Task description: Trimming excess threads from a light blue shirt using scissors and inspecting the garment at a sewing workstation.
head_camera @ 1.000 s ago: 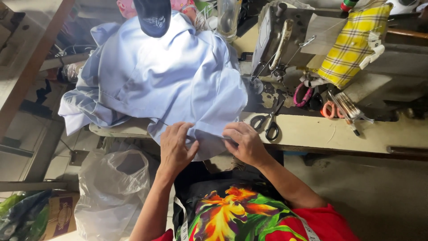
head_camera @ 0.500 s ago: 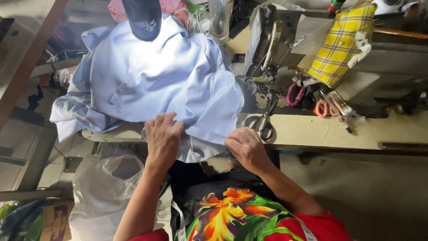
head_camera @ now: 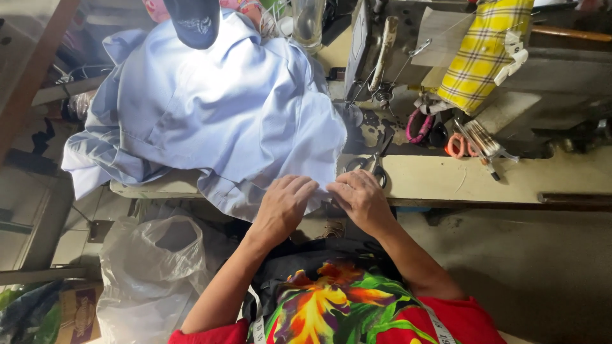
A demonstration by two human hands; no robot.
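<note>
- Your left hand lies palm down on the near edge of the light blue garment, fingers together and pressing the cloth flat; its grip is not closed around anything.
- Your right hand rests just beside it, fingertips meeting the same edge of the cloth; whether they pinch the fabric, you cannot tell from here.
- The garment is heaped across the left part of the counter, its hem hanging over the front edge.
- A dark blue cap sits on top of the heap at the far side.
- Scissors lie on the counter just beyond your right hand.
- A sewing machine stands behind them, with yellow plaid cloth draped to its right.
- A white plastic bag sits below the counter on your left.
</note>
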